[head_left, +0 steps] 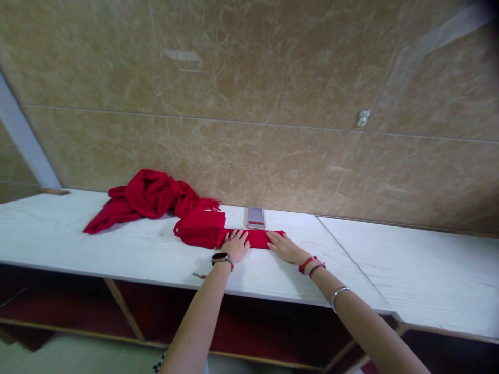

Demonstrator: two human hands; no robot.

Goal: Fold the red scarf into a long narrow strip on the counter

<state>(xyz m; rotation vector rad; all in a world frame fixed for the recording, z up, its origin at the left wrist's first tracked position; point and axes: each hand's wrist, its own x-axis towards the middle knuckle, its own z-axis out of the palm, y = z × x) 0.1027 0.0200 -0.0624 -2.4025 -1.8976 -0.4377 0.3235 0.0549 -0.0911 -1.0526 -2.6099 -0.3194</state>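
A narrow folded strip of red cloth (258, 239) lies flat on the white tabletop. My left hand (235, 245) rests on its left part, fingers spread and pointing away from me. On the strip's right end lies my right hand (287, 248), its fingers stretched out over the cloth. Neither hand grips anything. Just left of my left hand sits a thicker folded stack of red cloth (200, 228). Behind that stack is a crumpled red scarf (150, 195) with a fringe at its right end.
A phone (255, 217) lies behind the strip, close to the tan marble-look wall (249, 161). The white top (128, 254) covers open dark red compartments (265, 327). A seam crosses it on the right. A small white fixture (363, 118) is on the wall.
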